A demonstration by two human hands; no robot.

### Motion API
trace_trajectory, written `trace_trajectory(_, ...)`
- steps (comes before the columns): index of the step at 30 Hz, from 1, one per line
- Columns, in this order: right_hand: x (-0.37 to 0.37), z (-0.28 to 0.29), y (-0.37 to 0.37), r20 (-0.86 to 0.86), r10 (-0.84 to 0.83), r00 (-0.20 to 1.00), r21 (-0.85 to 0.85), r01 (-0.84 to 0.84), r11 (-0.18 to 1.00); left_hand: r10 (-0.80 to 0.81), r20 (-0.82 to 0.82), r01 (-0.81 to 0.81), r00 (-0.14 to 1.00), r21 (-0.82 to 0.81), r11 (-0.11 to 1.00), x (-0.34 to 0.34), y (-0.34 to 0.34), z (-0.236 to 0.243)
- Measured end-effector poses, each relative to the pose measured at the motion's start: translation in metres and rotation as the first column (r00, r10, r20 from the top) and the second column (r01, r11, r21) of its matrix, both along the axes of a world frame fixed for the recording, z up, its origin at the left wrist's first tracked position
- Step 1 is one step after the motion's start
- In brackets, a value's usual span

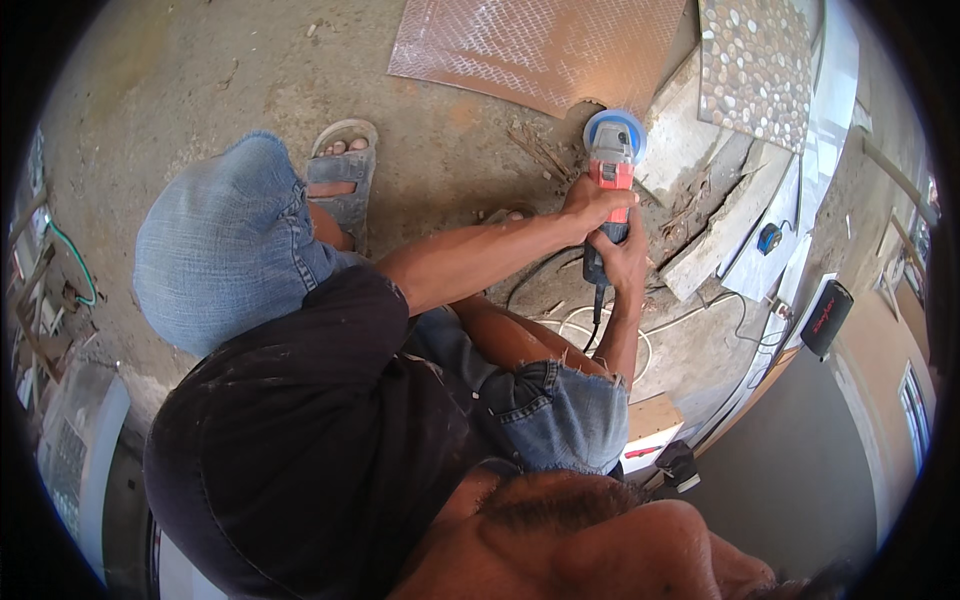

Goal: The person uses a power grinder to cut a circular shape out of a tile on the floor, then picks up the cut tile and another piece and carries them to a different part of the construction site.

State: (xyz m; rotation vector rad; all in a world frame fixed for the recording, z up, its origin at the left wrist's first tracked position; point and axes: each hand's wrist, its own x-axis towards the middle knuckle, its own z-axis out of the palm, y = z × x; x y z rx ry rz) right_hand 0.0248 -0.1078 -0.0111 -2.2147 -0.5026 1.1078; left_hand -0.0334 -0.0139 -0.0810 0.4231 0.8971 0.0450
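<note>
An angle grinder (pixel 612 175) with a red and black body and a blue-rimmed disc is held in both my hands. My left hand (pixel 592 206) is closed round its red middle from the left. Just below, my right hand (pixel 626 256) wraps the dark rear handle, and a black cord (pixel 598 305) runs from its end. The disc is at the near edge of a brown, diamond-patterned sheet (pixel 530 50), beside a small rounded notch there. Whether disc and sheet touch, I cannot tell.
Broken boards (pixel 690 150) lie right of the grinder, with a pebble-patterned panel (pixel 755 70) above them. A blue tape measure (pixel 769 238), a black case (pixel 826 318) and loose pale cable (pixel 645 345) are nearby. My sandalled foot (pixel 343 185) stands on the concrete floor.
</note>
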Motion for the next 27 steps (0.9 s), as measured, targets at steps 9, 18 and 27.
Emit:
trace_trajectory(9, 0.003, 0.006, 0.011, -0.013, 0.069, 0.998, -0.002, -0.069, 0.998, 0.116, 0.029, -0.117, 0.993, 0.055, 0.992, -0.004, -0.001, 0.000)
trace_trajectory(18, 0.010, 0.000, 0.006, -0.022, 0.046, 0.999, -0.034, -0.047, 0.998, 0.089, 0.024, -0.090, 0.996, 0.045, 0.995, 0.001, 0.006, 0.010)
trace_trajectory(27, 0.001, 0.003, -0.001, 0.033, 0.012, 0.999, -0.024, -0.011, 1.000, 0.002, -0.005, -0.002, 1.000, 0.003, 1.000, 0.000, 0.002, 0.009)
